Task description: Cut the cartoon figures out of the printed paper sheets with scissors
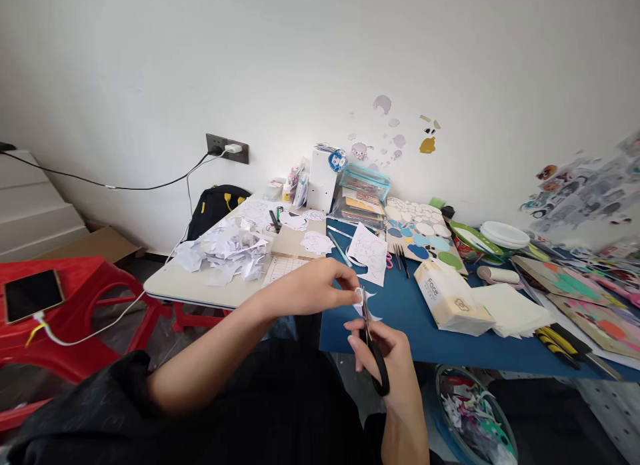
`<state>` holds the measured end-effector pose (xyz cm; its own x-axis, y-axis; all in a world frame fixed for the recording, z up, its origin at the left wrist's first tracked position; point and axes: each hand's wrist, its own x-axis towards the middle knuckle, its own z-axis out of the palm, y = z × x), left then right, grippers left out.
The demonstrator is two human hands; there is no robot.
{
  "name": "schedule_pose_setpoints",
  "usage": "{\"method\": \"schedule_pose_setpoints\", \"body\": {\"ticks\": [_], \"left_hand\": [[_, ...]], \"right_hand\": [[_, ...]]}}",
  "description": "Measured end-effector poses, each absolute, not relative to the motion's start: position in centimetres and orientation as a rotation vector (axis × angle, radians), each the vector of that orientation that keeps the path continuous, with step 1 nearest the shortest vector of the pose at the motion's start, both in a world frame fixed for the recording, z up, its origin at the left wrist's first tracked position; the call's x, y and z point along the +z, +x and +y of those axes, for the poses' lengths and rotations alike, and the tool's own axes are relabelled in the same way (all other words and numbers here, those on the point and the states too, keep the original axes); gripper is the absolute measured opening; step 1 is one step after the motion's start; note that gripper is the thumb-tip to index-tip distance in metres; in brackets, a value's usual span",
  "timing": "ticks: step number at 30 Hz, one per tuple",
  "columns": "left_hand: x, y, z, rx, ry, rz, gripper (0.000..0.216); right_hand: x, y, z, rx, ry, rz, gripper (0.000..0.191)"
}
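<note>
Heaped paper scraps [227,252] and wall [150,85] cut-outs [359,151] show a craft workspace.

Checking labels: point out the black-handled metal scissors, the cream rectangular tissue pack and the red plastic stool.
Black-handled metal scissors [381,367]: head view, on the handle.
Cream rectangular tissue pack [450,300]: head view, on its printed face.
Red plastic stool [85,282]: head view, on the seat top.

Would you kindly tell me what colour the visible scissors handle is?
The scissors handle is black, seen best in the head view.
</note>
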<state>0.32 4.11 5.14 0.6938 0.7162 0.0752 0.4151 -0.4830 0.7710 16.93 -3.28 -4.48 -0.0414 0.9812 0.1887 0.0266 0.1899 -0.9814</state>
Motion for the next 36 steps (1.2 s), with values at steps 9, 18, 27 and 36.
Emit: {"method": "schedule_pose_setpoints", "body": {"ticks": [9, 18, 27, 36], "left_hand": [[1.5, 5.1, 12.0, 0.428, 1.646, 0.692, 0.014], [-0.1, 6.0, 13.7, 0.537, 1.444, 0.800, 0.021], [0.8, 2.7, 13.1, 0.639, 1.641, 1.092, 0.025], [1.5, -2.1, 17.6, 0.444, 1.864, 1.699, 0.028]], "right_hand": [[-6.1, 19.9, 2.1, 1.034, -1.216, -1.204, 0.014], [-6.7, 20.3, 3.2, 0.902, -1.160, -1.017, 0.026], [-7.1, 19.4, 2.9, 0.947, -1.075, -0.903, 0.040], [-7.1, 19.0, 2.9, 0.961, -1.047, -0.847, 0.040]]}}
